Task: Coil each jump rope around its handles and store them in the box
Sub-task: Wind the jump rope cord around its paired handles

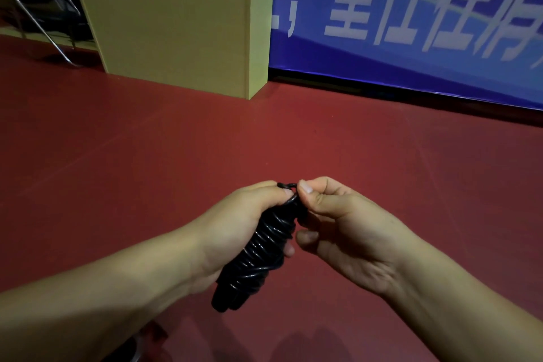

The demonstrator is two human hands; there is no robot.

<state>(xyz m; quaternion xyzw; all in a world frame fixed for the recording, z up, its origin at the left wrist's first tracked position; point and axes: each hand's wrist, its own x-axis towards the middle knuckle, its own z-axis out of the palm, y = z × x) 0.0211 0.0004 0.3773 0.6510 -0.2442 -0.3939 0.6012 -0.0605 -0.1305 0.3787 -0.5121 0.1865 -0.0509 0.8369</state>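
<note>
A black jump rope (258, 256) is wound in tight turns around its two black handles, whose ends stick out below at the lower left. My left hand (244, 226) grips the coiled bundle from the left, fingers curled round it. My right hand (332, 214) pinches the last loop of cord at the top of the bundle between thumb and forefinger. Both hands hover above the red floor (147, 170). A storage box for the ropes does not show in this view.
A tall yellow wooden panel box (176, 32) stands on the floor at the back left. A blue banner (411, 23) with white characters covers the wall behind. A metal chair frame (44, 26) sits at the far left.
</note>
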